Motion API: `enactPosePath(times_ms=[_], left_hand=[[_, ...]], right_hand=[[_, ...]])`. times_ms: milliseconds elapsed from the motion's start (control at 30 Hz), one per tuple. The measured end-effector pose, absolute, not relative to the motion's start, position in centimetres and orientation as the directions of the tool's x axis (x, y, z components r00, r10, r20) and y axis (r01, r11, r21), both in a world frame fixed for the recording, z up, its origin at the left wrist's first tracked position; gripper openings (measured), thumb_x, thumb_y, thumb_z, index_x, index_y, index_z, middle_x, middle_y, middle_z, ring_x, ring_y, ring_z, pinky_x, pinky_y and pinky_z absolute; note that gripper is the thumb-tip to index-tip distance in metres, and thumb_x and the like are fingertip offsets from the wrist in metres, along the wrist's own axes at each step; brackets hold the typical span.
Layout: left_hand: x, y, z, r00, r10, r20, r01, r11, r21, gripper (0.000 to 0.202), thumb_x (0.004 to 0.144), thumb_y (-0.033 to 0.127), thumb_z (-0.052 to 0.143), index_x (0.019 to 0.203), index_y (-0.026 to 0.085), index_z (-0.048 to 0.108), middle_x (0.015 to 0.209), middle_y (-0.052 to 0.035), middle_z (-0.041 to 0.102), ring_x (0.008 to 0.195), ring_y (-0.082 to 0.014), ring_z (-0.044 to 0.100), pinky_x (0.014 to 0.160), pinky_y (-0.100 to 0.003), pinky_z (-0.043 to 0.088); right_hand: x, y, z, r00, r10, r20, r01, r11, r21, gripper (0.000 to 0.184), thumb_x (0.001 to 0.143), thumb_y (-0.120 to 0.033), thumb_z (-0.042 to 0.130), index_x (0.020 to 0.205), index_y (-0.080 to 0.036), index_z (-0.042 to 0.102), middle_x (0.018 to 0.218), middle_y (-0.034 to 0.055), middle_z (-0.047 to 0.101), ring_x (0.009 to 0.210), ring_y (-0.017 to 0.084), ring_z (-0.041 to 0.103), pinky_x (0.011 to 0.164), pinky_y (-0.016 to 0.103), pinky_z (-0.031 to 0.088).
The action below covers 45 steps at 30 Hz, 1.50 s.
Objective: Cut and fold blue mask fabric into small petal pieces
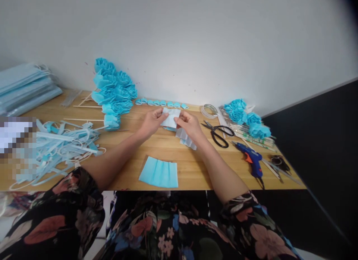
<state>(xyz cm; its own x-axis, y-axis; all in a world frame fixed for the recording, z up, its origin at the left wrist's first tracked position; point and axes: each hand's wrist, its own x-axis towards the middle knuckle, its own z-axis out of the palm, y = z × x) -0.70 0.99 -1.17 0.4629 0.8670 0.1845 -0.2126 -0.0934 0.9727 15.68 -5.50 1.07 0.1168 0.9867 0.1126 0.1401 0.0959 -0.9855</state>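
Between my two hands, above the middle of the table, is a small piece of white mask fabric. My left hand pinches its left side between thumb and fingers. On the other side my right hand grips the right edge, thumb on the front face. Some blue shows just under the piece. Several pale cut strips of fabric lie by my right wrist. Nearer to me, a flat blue pleated mask panel rests on the wooden table.
Blue fabric flowers, cut mask straps and stacked masks are at left. Small folded blue pieces line the wall. Tape, black-handled scissors, more flowers and a blue glue gun lie at right.
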Motion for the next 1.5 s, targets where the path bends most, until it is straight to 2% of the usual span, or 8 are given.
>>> enactPosePath(times_ms=[267, 533, 733, 833, 933, 1133, 1300, 1500], left_hand=[[-1.4, 1.0, -0.7, 0.544, 0.807, 0.229, -0.293, -0.073, 0.953, 0.034, 0.076, 0.043, 0.077, 0.093, 0.015, 0.067, 0.078, -0.0022, 0.070, 0.060, -0.0104, 0.060, 0.059, -0.024, 0.051], [-1.4, 0.7, -0.1, 0.477, 0.857, 0.193, -0.255, -0.074, 0.964, 0.014, 0.075, 0.029, 0.070, 0.079, 0.017, 0.065, 0.064, 0.0019, 0.065, 0.058, -0.0114, 0.062, 0.062, -0.025, 0.054], [-1.2, 0.6, 0.0, 0.465, 0.847, 0.257, -0.162, -0.204, 0.965, 0.004, 0.074, 0.020, 0.062, 0.074, 0.016, 0.065, 0.065, 0.0008, 0.063, 0.059, -0.0117, 0.061, 0.062, -0.025, 0.053], [-1.2, 0.4, -0.1, 0.478, 0.823, 0.308, -0.111, -0.291, 0.950, 0.007, 0.075, 0.020, 0.060, 0.074, 0.016, 0.066, 0.067, 0.0002, 0.063, 0.063, -0.0126, 0.062, 0.063, -0.024, 0.052], [-1.4, 0.1, 0.1, 0.489, 0.809, 0.325, -0.069, -0.336, 0.939, 0.010, 0.078, 0.023, 0.059, 0.077, 0.017, 0.067, 0.073, -0.0008, 0.065, 0.067, -0.0128, 0.061, 0.066, -0.024, 0.051], [-1.5, -0.2, 0.6, 0.492, 0.830, 0.261, -0.030, -0.283, 0.959, 0.033, 0.088, 0.042, 0.058, 0.108, 0.017, 0.069, 0.086, -0.0024, 0.069, 0.071, -0.0136, 0.060, 0.066, -0.024, 0.048], [-1.0, 0.5, -0.6, 0.491, 0.841, 0.228, 0.040, -0.283, 0.958, 0.028, 0.079, 0.042, 0.069, 0.082, 0.014, 0.070, 0.071, -0.0011, 0.064, 0.062, -0.0113, 0.052, 0.058, -0.023, 0.039], [-1.1, 1.1, -0.9, 0.464, 0.863, 0.201, -0.017, -0.219, 0.976, 0.025, 0.075, 0.040, 0.074, 0.078, 0.016, 0.067, 0.068, -0.0008, 0.064, 0.060, -0.0118, 0.053, 0.056, -0.024, 0.041]], right_hand=[[16.3, -4.9, 0.5, 0.178, 0.975, 0.131, 0.058, 0.122, -0.991, 0.030, 0.070, -0.044, 0.070, 0.092, -0.023, 0.065, 0.067, -0.0053, 0.055, 0.061, 0.011, 0.052, 0.063, 0.027, 0.051], [16.8, -4.9, 0.4, 0.163, 0.975, 0.151, 0.052, 0.145, -0.988, 0.015, 0.073, -0.029, 0.061, 0.081, -0.021, 0.071, 0.073, -0.0021, 0.064, 0.065, 0.012, 0.057, 0.072, 0.030, 0.053], [17.0, -5.5, 1.5, 0.081, 0.995, 0.056, -0.051, 0.060, -0.997, 0.038, 0.082, -0.044, 0.061, 0.112, -0.023, 0.069, 0.071, -0.0022, 0.062, 0.067, 0.014, 0.059, 0.069, 0.030, 0.053], [16.9, -5.6, 1.5, 0.085, 0.995, 0.059, 0.057, 0.055, -0.997, 0.038, 0.077, -0.052, 0.067, 0.096, -0.019, 0.072, 0.072, -0.0010, 0.062, 0.067, 0.014, 0.057, 0.067, 0.028, 0.049], [16.8, -5.5, 1.3, 0.099, 0.987, 0.123, 0.221, 0.099, -0.970, 0.031, 0.073, -0.049, 0.070, 0.075, -0.018, 0.066, 0.066, -0.0022, 0.058, 0.063, 0.012, 0.051, 0.063, 0.026, 0.043], [16.2, -5.6, 1.0, 0.119, 0.958, 0.260, 0.458, 0.179, -0.871, 0.023, 0.078, -0.041, 0.060, 0.074, -0.018, 0.064, 0.064, -0.0023, 0.056, 0.060, 0.011, 0.045, 0.059, 0.025, 0.035], [16.0, -5.7, 1.0, 0.083, 0.951, 0.297, 0.555, 0.204, -0.807, 0.023, 0.081, -0.039, 0.059, 0.075, -0.018, 0.066, 0.062, -0.0024, 0.055, 0.058, 0.011, 0.043, 0.058, 0.026, 0.035], [16.7, -5.6, 1.3, 0.085, 0.955, 0.284, 0.542, 0.195, -0.817, 0.024, 0.081, -0.041, 0.060, 0.078, -0.018, 0.068, 0.065, -0.0017, 0.058, 0.059, 0.012, 0.045, 0.060, 0.026, 0.036]])
